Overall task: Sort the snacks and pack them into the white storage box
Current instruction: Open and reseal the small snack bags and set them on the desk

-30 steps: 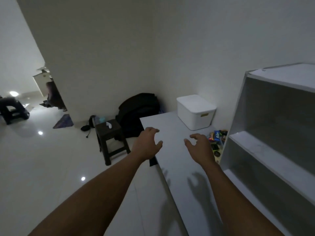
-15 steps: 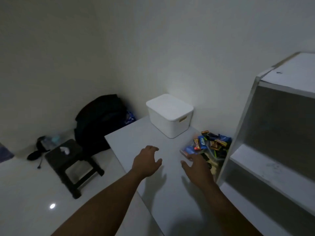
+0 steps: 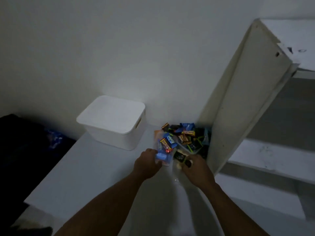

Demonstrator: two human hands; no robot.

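The white storage box [image 3: 111, 121] stands on the white table [image 3: 81, 174] with its lid on, against the wall. To its right lies a pile of snacks [image 3: 183, 137] in blue, black and orange wrappers, wedged against the shelf's side panel. My left hand [image 3: 146, 163] touches the near left edge of the pile, fingers curled at a blue packet [image 3: 162, 156]. My right hand [image 3: 196, 166] is at the near right edge, fingers curled around a black packet [image 3: 179, 156]. The dim light hides how firm either grip is.
A white shelf unit [image 3: 226, 106] rises at the right, its side panel close to my right hand. A dark bag [image 3: 25, 142] sits on the floor left of the table. The table's left edge runs diagonally toward me.
My view swung right and down, closer to the table. Both hands moved forward from above the bare tabletop to the near edge of the snack pile and closed on packets.
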